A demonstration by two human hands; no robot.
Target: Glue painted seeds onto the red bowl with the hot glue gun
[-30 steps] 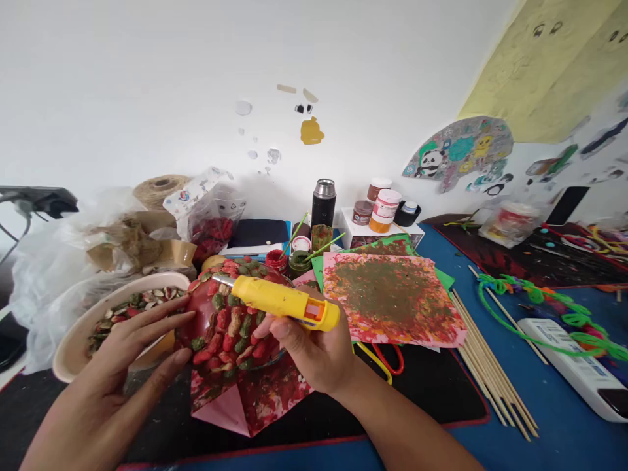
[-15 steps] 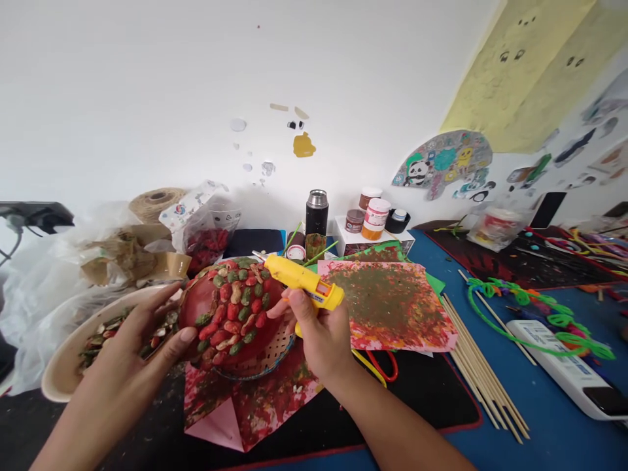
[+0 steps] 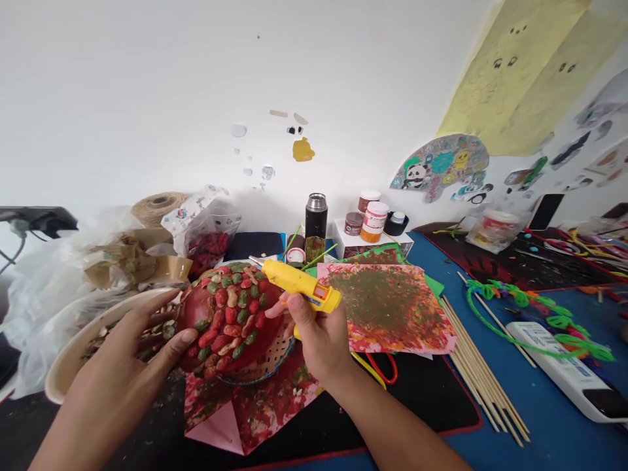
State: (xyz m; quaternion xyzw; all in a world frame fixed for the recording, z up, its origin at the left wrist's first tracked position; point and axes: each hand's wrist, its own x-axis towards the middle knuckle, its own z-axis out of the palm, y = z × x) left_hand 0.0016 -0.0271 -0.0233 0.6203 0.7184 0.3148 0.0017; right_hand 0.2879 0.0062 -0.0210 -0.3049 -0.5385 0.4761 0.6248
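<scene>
A red dome (image 3: 228, 320) studded with red and green seed shells rests on a woven basket rim. My left hand (image 3: 132, 356) lies flat against its left side, fingers stretched, thumb touching the dome. In my right hand (image 3: 314, 337) is a yellow glue gun (image 3: 297, 284), fingers wrapped round its grip. Its metal tip points left, just above the dome's top. A cream bowl (image 3: 63, 373) of loose painted shells stands under my left hand.
A paint-splattered pink sheet (image 3: 392, 304), wooden skewers (image 3: 483, 376), green pipe cleaners (image 3: 534, 314) and a white remote (image 3: 569, 376) lie to the right. A black flask (image 3: 316, 216), paint jars (image 3: 373, 219), a twine roll (image 3: 159, 206) and bags stand along the wall.
The glue gun's tip has lifted from the dome's upper left to just above its top. My left hand stays on the dome's side, and the view has tilted a little.
</scene>
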